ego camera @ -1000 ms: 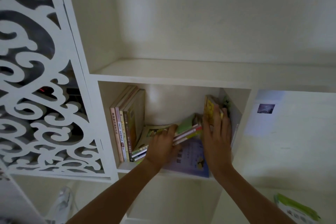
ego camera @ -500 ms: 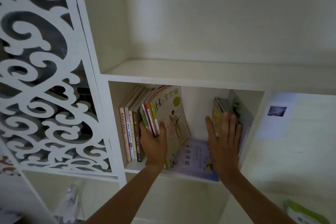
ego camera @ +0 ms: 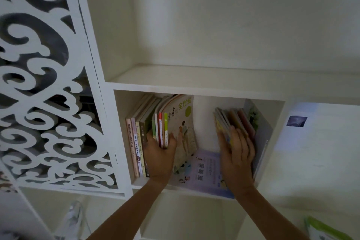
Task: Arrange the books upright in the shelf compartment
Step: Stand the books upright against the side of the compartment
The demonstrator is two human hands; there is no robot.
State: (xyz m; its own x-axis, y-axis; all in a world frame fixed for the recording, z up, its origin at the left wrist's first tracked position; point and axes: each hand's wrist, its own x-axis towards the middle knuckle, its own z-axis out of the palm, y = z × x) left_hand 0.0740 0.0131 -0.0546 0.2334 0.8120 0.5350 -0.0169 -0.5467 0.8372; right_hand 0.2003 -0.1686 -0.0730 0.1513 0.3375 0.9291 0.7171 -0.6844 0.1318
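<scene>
Standing thin books [ego camera: 165,128] against the left row [ego camera: 138,142] in the compartment [ego camera: 194,88], left hand [ego camera: 160,160] gripping their lower edge — best push them flush while the right hand [ego camera: 236,154], fingers flat, steadies the right stack [ego camera: 233,121] — a sheet [ego camera: 206,169] lies between.

On the cream magazine cover [ego camera: 182,122] you can read green characters "全世" and a brushed "读者". The purple leaflet [ego camera: 206,169] shows three QR codes; its print is illegible.
</scene>
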